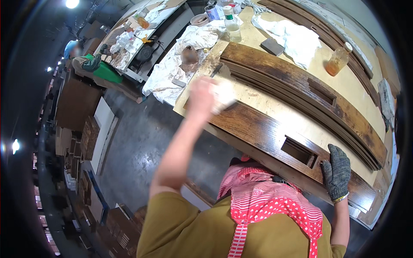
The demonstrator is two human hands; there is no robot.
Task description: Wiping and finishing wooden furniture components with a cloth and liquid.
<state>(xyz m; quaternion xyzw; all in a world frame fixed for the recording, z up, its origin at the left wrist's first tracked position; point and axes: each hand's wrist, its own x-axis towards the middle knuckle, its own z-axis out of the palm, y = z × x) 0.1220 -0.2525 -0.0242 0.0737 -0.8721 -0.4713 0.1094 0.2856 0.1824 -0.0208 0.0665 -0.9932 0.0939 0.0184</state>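
A long brown stained wooden board (254, 127) with a rectangular cut-out lies along the near edge of the bench. My left hand (202, 96), bare and smeared by motion, is closed on a white cloth (223, 94) at the board's left end. The cloth is blurred too, and part of it is hidden behind my fingers. On the right, my right hand (336, 172) wears a dark grey knitted glove. It rests flat on the board beside the cut-out, fingers stretched out and holding nothing.
Behind the board is a stack of similar boards (297, 81). A bottle of amber liquid (337, 60), a clear bottle (232, 26), a dark block (272, 46) and white rags (288, 36) stand or lie farther back. Another person (92, 64) works at a bench far left.
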